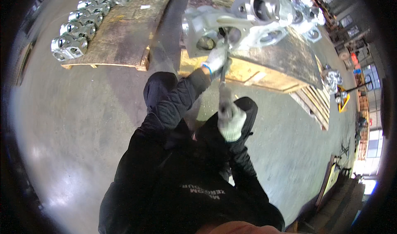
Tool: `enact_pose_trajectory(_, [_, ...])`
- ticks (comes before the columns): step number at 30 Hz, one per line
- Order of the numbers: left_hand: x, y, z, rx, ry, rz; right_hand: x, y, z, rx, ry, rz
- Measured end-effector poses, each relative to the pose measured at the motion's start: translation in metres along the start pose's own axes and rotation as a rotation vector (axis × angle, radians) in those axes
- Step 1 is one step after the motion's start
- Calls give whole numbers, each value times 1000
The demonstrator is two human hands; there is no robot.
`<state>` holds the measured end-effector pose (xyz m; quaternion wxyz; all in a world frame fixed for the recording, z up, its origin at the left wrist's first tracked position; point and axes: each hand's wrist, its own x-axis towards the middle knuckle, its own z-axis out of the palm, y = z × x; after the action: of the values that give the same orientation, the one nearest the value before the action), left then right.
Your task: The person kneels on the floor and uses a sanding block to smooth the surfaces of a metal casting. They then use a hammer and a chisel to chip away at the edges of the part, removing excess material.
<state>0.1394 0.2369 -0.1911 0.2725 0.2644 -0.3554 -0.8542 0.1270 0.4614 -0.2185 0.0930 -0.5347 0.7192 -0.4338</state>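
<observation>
A large silvery metal casting (244,25) with several round bores rests on a wooden crate top in front of me. A long tool with a thin dark shaft (223,73) runs from my lap up to one of its lower openings; whether it is a file or a powered tool I cannot tell. My right hand (232,124), in a white knit glove, is closed around the tool's thick lower end. Farther up, my left hand (216,59), gloved with a blue cuff edge, is closed about the shaft close to the casting. The tool's tip is hard to make out there.
The wooden crate (248,73) stands just beyond my knees. Another wooden platform (120,43) at the left bears rows of smaller metal castings (74,45). Stacked boards (316,103) lean at the crate's right, with a yellow pallet truck (342,99) beyond.
</observation>
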Motion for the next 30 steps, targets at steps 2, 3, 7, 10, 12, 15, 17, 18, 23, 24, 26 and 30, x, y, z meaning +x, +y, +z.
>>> enact_pose_trajectory(2, [0, 0, 1, -2, 19, 15, 2, 3, 2, 35, 115, -329])
enact_pose_trajectory(3, [0, 1, 1, -8, 56, 1, 4, 4, 2, 12, 219, -548])
enact_pose_trajectory(7, [1, 1, 3, 32, 93, 15, 5, 6, 4, -204, 53, -221])
enact_pose_trajectory(10, [4, -1, 6, -8, 62, -1, 7, 8, 7, -31, 103, -129])
enact_pose_trajectory(12, [7, -7, 10, -60, 65, 4, 7, 10, 9, 92, 248, -606])
enact_pose_trajectory(15, [14, -14, 13, -78, 46, 56, 3, 13, 10, -16, 191, -383])
enact_pose_trajectory(17, [19, -17, 11, -50, 37, 56, 1, 13, 9, -214, 107, -147])
enact_pose_trajectory(18, [21, -18, 10, -36, 21, 55, 2, 14, 8, 102, 38, 104])
enact_pose_trajectory(23, [26, -25, 11, -4, 74, 118, -4, 16, 4, 5, 329, -500])
enact_pose_trajectory(24, [27, -26, 10, -11, 77, 110, -4, 18, 3, -151, 362, -498])
enact_pose_trajectory(26, [29, -27, 10, 92, 42, 239, -1, 25, 7, -184, 348, -292])
enact_pose_trajectory(30, [30, -25, 11, -19, 40, 187, -4, 39, 9, -16, 285, -113])
